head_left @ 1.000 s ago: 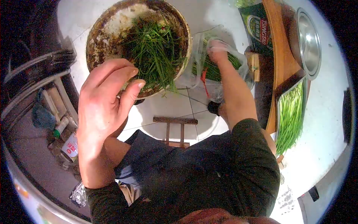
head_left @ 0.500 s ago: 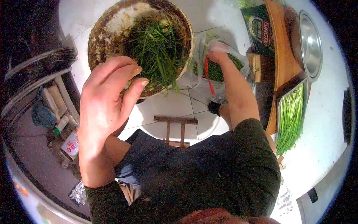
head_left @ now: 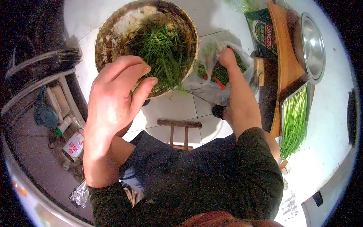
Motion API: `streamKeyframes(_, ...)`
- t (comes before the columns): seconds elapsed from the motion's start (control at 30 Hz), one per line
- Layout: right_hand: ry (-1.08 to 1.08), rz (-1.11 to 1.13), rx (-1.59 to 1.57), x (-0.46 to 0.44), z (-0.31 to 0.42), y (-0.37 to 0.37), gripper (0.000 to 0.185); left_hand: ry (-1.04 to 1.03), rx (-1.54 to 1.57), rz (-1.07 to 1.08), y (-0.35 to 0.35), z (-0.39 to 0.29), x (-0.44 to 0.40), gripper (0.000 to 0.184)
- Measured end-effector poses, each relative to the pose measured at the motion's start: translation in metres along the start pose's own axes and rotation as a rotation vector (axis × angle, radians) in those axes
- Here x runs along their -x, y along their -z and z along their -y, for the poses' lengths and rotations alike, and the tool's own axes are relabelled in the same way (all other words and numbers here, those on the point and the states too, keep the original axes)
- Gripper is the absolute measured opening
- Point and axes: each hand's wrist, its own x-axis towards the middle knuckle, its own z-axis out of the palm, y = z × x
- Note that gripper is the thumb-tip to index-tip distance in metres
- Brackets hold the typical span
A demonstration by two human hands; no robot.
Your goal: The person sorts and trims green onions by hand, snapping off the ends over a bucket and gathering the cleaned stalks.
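Observation:
My left hand (head_left: 117, 92) hovers at the near-left rim of a stained round tub (head_left: 107, 41). Its fingers are curved, with a gap between thumb and fingertips and nothing visible in it. Inside the tub lies a loose heap of green stalks and trimmings (head_left: 160, 47). On the right, my right hand (head_left: 227, 58) is closed inside a clear plastic bag (head_left: 211, 92) of green garlic chives (head_left: 221, 73). Red strip (head_left: 218, 81) shows below the hand, and more red shows at its fingertips. What those fingers grip is hidden.
A wooden stool (head_left: 179, 124) stands on the tiled floor between my legs. At right, a metal tray of chives (head_left: 295, 121) and a steel bowl (head_left: 313, 47) sit on a table, with a green beer carton (head_left: 262, 34) beside it. A cluttered shelf (head_left: 62, 109) is at left.
My right hand has moved slightly right and down within the bag, and the red strip has shifted. My left hand keeps its shape, a little farther right in view.

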Motion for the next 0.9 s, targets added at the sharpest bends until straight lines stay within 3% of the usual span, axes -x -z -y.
streamKeyframes(0.13, -0.051, 0.294, 0.191, 0.017, 0.018, 0.013, 0.031, -0.028, -0.014, 0.018, -0.002, 0.001, 0.001, 0.020)
streamKeyframes(0.23, -0.246, -0.250, -0.121, 0.048, 0.025, 0.029, 0.027, 0.013, 0.016, 0.049, 0.000, -0.002, 0.003, 0.022)
streamKeyframes(0.27, -0.082, 0.070, 0.304, 0.052, 0.025, 0.030, 0.027, 0.030, 0.020, 0.041, 0.002, -0.003, 0.002, 0.023)
streamKeyframes(0.3, 0.230, 0.336, 0.473, 0.052, 0.024, 0.033, 0.031, 0.048, 0.028, 0.038, 0.004, -0.003, 0.001, 0.025)
streamKeyframes(0.37, -0.035, -0.087, -0.033, 0.072, 0.013, 0.036, 0.030, 0.053, 0.048, -0.048, 0.004, -0.005, 0.000, 0.026)
streamKeyframes(0.47, -0.052, -0.208, -0.054, 0.095, -0.005, 0.048, 0.030, -0.023, 0.089, -0.074, 0.001, 0.003, -0.003, 0.022)
streamKeyframes(0.53, -0.207, -0.176, 0.031, 0.119, 0.028, 0.106, 0.026, -0.092, 0.050, -0.101, -0.003, 0.006, -0.001, 0.018)
streamKeyframes(0.6, -0.448, -0.569, -0.391, 0.123, 0.016, 0.131, 0.033, 0.164, 0.070, -0.010, 0.004, -0.008, -0.002, 0.021)
streamKeyframes(0.63, -0.389, -0.626, -0.492, 0.131, 0.019, 0.138, 0.035, 0.317, 0.095, 0.071, 0.012, -0.019, -0.006, 0.023)
streamKeyframes(0.67, -0.317, -0.594, -0.329, 0.141, 0.022, 0.148, 0.035, 0.420, 0.005, 0.135, 0.015, -0.024, -0.012, 0.028)
streamKeyframes(0.7, -0.245, -0.573, -0.158, 0.152, 0.025, 0.166, 0.035, 0.294, 0.028, 0.040, 0.013, -0.023, -0.012, 0.027)
streamKeyframes(0.77, -0.444, -0.667, -0.293, 0.178, 0.043, 0.224, 0.033, 0.057, 0.083, -0.153, -0.003, -0.009, -0.009, 0.028)
streamKeyframes(0.8, -0.339, -0.718, -0.464, 0.185, 0.034, 0.239, 0.031, -0.060, 0.103, -0.233, -0.013, -0.003, -0.010, 0.028)
streamKeyframes(0.83, -0.184, -0.695, -0.528, 0.200, 0.044, 0.261, 0.029, -0.076, 0.072, -0.193, -0.018, -0.004, -0.008, 0.029)
streamKeyframes(0.9, -0.171, -0.683, -0.752, 0.223, 0.055, 0.301, 0.026, -0.114, 0.010, -0.120, -0.024, -0.009, -0.007, 0.029)
